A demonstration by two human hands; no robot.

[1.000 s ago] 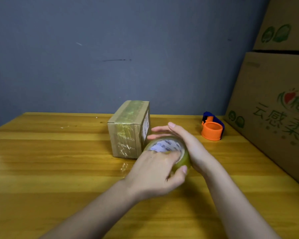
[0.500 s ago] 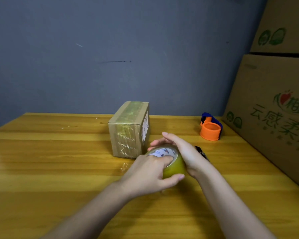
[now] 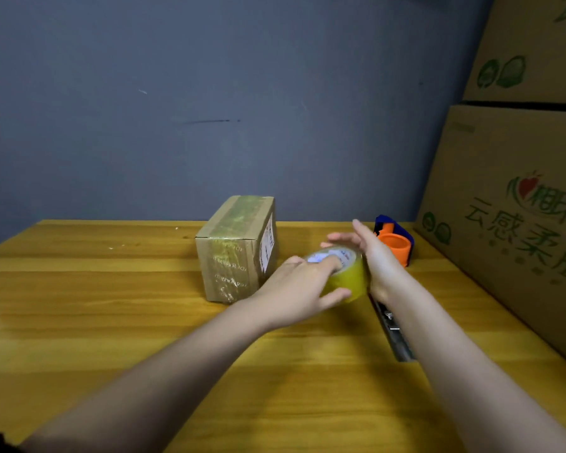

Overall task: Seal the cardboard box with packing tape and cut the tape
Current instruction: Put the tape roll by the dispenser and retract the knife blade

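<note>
A small cardboard box (image 3: 234, 253) stands on the wooden table (image 3: 95, 322), with yellowish tape across its top and down its front. Just right of it is a roll of clear yellow packing tape (image 3: 345, 277). My left hand (image 3: 303, 287) grips the roll, fingers in its core and thumb on its outer face. My right hand (image 3: 371, 256) rests against the roll's right side with the fingers stretched out. A box cutter (image 3: 391, 328) lies on the table under my right forearm, partly hidden.
An orange and blue tape dispenser (image 3: 396, 241) sits behind my right hand. Large printed cardboard cartons (image 3: 510, 207) are stacked along the right edge of the table. A grey wall closes the far side.
Both hands and the tape roll have shifted right, away from the small box. The box cutter under my right forearm has come into view.
</note>
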